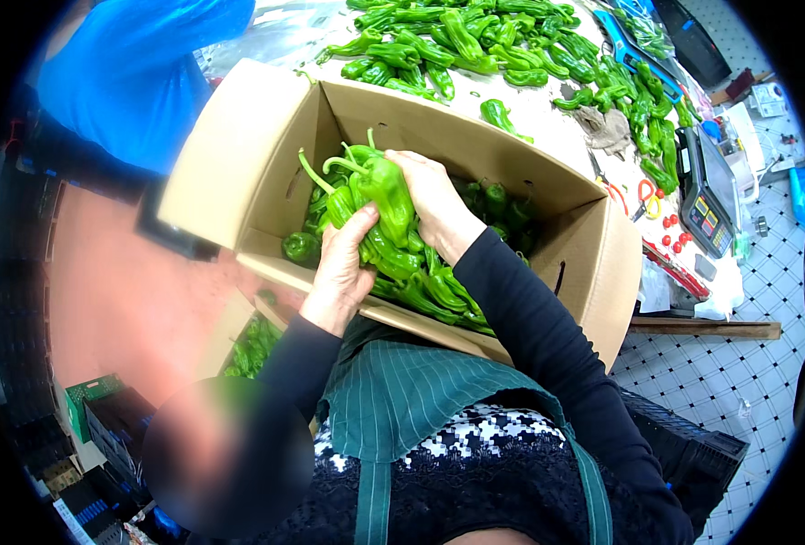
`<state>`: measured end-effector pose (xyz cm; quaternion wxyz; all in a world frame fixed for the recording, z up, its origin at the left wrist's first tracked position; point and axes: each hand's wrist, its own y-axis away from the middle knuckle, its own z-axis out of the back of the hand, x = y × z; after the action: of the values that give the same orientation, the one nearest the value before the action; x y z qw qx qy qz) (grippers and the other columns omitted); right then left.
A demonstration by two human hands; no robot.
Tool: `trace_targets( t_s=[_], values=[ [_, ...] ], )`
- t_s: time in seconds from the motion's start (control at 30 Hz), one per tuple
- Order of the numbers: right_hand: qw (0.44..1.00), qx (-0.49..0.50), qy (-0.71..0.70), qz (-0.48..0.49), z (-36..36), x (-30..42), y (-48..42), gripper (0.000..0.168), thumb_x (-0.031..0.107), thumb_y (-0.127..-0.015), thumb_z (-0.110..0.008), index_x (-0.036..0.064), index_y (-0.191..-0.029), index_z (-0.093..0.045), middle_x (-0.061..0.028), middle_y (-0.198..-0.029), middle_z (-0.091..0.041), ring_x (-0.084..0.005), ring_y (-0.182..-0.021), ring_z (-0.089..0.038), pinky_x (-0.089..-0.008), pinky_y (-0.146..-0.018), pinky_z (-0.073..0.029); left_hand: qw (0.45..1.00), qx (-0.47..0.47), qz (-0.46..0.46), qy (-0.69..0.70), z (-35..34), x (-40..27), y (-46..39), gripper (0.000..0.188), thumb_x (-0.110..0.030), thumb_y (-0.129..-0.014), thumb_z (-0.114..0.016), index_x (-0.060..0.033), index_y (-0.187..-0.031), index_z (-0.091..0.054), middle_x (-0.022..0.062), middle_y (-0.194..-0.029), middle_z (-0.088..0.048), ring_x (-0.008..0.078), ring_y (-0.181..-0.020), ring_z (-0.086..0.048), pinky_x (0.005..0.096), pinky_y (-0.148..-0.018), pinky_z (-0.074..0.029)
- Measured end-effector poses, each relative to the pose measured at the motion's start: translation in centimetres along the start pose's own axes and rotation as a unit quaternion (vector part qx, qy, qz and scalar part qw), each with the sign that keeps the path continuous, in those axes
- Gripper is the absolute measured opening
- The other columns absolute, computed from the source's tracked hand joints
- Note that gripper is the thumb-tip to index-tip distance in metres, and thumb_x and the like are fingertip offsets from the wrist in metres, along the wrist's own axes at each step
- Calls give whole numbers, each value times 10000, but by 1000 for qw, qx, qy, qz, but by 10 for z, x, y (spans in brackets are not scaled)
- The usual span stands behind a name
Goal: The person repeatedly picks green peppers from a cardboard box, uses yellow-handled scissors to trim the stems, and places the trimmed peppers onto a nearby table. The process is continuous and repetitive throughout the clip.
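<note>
A bunch of long green peppers [385,194] is held between my two hands above an open cardboard box [593,266]. My left hand [348,262] grips the bunch from the lower left, its thumb over the peppers. On the right side, my right hand [436,201] wraps around the same bunch, with its fingertips near the top. Curved stems stick out at the upper left. More green peppers [436,293] lie in the box under and around my hands; some of them are in shadow or hidden.
Loose green peppers [464,37] cover the white table behind the box. Scissors [646,197], cherry tomatoes [678,242], a grey cloth [603,129] and a digital scale [708,197] stand or lie at right. A person in blue [130,82] is at upper left. Black crates [695,436] stand lower right.
</note>
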<state>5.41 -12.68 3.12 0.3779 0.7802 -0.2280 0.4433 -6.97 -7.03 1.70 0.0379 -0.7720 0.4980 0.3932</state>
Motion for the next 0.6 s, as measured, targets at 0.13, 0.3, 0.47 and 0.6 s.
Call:
trace_targets(
  t_s=[0.13, 0.3, 0.47, 0.6],
  values=[
    [999, 26, -44, -1, 2, 1, 16, 254, 204, -964, -519, 2, -1060, -640, -71, -986, -662, -151, -881, -618, -290, -809, -490, 997, -36, -73, -10, -7, 18, 11, 363, -128, -871, -615, -27, -1212, -541, 61, -1092, -631, 172, -961, -620, 335, -867, -516],
    [989, 93, -100, 61, 1, -6, 24, 213, 155, -947, -532, -1, -1007, -663, -52, -977, -664, -122, -861, -613, -269, -787, -490, 985, -64, -159, -6, -22, 17, 34, 334, -70, -825, -670, -17, -1150, -611, 60, -1080, -659, 154, -956, -627, 301, -868, -501],
    [977, 200, 17, 66, -43, 16, 67, 379, 212, -997, -406, -38, -1267, -496, -139, -1197, -596, -215, -1081, -596, -338, -959, -469, 961, -77, -264, 21, -14, 1, 73, 419, -64, -782, -717, -22, -1170, -564, 41, -1083, -635, 133, -987, -600, 291, -888, -483],
    [955, 284, 78, 26, -77, -14, 87, 398, 247, -998, -414, -33, -1270, -494, -137, -1195, -593, -218, -1080, -595, -340, -950, -469, 940, -113, -316, 59, 20, 0, 116, 486, -38, -783, -702, -21, -1227, -505, 43, -1145, -596, 126, -1057, -566, 289, -941, -447]
  ],
)
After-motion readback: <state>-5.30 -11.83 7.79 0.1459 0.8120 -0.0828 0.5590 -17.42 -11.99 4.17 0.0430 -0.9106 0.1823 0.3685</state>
